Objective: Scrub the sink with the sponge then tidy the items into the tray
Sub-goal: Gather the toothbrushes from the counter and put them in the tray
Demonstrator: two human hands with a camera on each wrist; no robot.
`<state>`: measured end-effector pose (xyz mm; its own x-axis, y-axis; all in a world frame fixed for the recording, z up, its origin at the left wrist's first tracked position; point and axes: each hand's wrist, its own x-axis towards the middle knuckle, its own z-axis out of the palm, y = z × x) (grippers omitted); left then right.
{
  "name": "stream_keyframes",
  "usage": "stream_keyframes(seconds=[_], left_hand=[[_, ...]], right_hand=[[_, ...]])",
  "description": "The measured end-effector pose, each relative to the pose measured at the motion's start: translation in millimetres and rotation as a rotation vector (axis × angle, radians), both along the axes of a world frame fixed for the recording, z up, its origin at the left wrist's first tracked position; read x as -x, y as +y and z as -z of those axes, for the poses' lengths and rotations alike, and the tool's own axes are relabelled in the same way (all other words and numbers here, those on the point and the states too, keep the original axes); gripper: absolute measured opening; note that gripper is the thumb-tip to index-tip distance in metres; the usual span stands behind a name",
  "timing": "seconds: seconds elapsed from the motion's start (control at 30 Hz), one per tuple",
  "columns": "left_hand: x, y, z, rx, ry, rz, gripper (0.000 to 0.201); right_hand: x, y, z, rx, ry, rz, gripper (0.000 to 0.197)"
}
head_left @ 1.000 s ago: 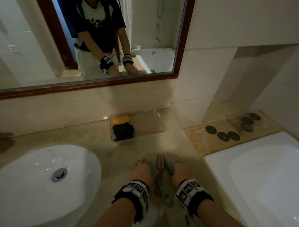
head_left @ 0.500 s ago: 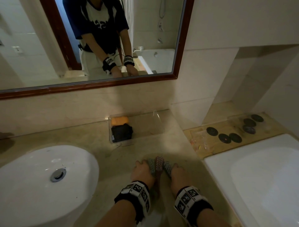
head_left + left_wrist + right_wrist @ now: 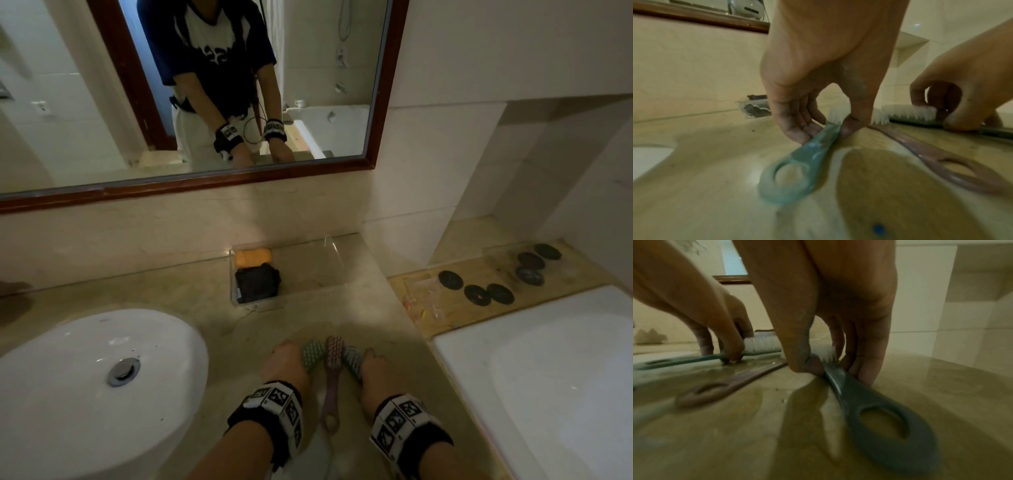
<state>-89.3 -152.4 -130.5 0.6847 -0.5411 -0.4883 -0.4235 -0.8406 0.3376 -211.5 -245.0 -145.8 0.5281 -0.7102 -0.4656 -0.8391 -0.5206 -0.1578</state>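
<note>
— Both hands down on the worktop: my left hand (image 3: 818,91) pinches the teal brush (image 3: 797,164) at its neck, my right hand (image 3: 830,318) pinches the grey brush (image 3: 875,404) the same way.

— How many brushes?

— Three. One pink brush (image 3: 331,373) lies loose between the two I hold, near the front edge.

— And the tray?

— One clear tray (image 3: 337,263) at the back edge against the wall, holding one orange sponge (image 3: 252,257) and one black item (image 3: 257,283). One white sink (image 3: 68,377) sits left.
</note>
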Motion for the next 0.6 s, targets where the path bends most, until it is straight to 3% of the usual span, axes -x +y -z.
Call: stream_keyframes(seconds=[0.17,0.3,0.43,0.53,0.6], left_hand=[[-18,10,-20,0.085,0.094,0.000,0.056],[-41,13,-43,0.103,0.005,0.033,0.039],[-65,6,-62,0.115,0.019,0.069,0.075],[-89,-4,-71,0.193,0.008,0.032,0.085],[-105,-10,-79,0.266,0.006,0.013,0.082]], right_hand=[[3,-16,-21,-0.115,-0.026,0.038,0.052],[-13,-32,-52,0.008,-0.038,-0.001,0.049],[-51,-45,-93,0.038,-0.140,0.020,0.051],[-81,-47,-114,0.042,-0.273,0.043,0.035],[-102,-47,-117,0.040,-0.356,0.059,0.034]])
